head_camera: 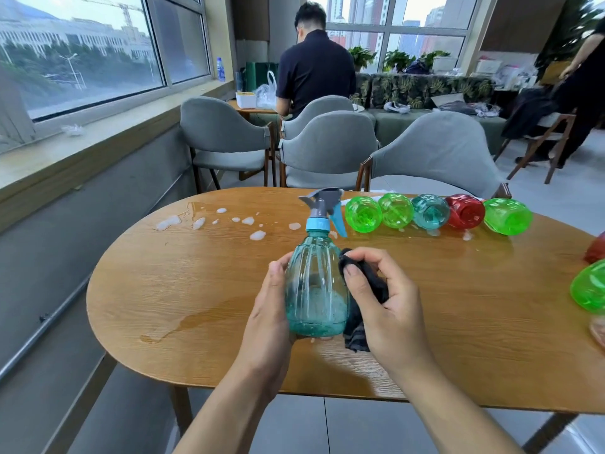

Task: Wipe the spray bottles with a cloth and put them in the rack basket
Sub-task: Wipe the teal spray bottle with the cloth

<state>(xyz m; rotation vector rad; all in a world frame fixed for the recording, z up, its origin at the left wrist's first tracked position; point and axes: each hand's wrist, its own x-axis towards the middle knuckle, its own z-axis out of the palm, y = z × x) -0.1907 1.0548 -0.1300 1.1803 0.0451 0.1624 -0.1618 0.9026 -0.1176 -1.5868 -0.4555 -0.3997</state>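
Note:
My left hand (271,309) grips a teal spray bottle (314,290) upright over the wooden table (196,290); its grey trigger head points left and away. My right hand (386,306) holds a dark cloth (363,290) pressed against the bottle's right side. Several more bottles lie on their sides in a row at the table's far edge: green ones (363,213), a teal one (430,212), a red one (465,211) and another green one (507,216). At the right edge lie a green bottle (589,290) and a red one (596,249), both cut off. No rack basket is in view.
Foam blobs and water (203,221) spot the table's far left, and a wet streak (183,326) lies near the front left. Grey chairs (327,149) stand behind the table. A person (314,67) sits with their back to me; another stands at the far right.

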